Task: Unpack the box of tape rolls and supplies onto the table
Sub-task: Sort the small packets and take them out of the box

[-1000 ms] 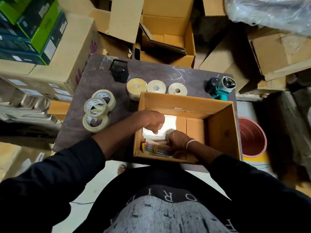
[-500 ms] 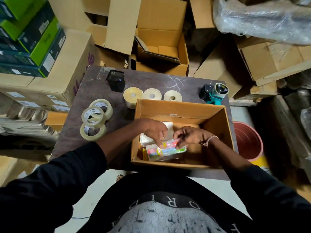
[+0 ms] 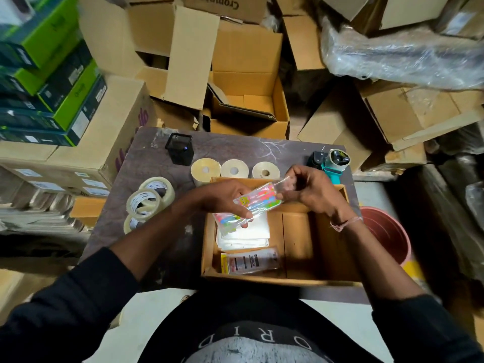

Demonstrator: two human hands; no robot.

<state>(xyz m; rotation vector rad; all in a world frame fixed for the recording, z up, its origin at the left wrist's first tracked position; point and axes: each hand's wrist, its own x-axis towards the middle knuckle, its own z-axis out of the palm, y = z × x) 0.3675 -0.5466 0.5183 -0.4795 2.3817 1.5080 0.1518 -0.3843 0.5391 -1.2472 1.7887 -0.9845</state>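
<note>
An open cardboard box [image 3: 337, 247] stands on the dark table [image 3: 154, 153]. Above it, both hands hold a clear packet of bright coloured stickers [image 3: 258, 201]. My left hand [image 3: 222, 199] grips its lower end and my right hand [image 3: 306, 189] pinches its upper end. Inside the box lie a stack of white sheets [image 3: 248, 235] and a red-and-yellow labelled packet [image 3: 248, 263]. On the table, three clear tape rolls [image 3: 148, 200] sit at the left and three cream label rolls [image 3: 233, 169] line up behind the box.
A black mesh holder [image 3: 180, 149] stands at the table's back left and a teal tape dispenser [image 3: 331, 163] at its back right. A red bucket [image 3: 387, 234] sits right of the table. Stacked cardboard cartons [image 3: 246, 100] surround the table.
Both hands have lifted the sticker packet out of the box's bottom and raised it above the box. The labelled packet beneath is now uncovered.
</note>
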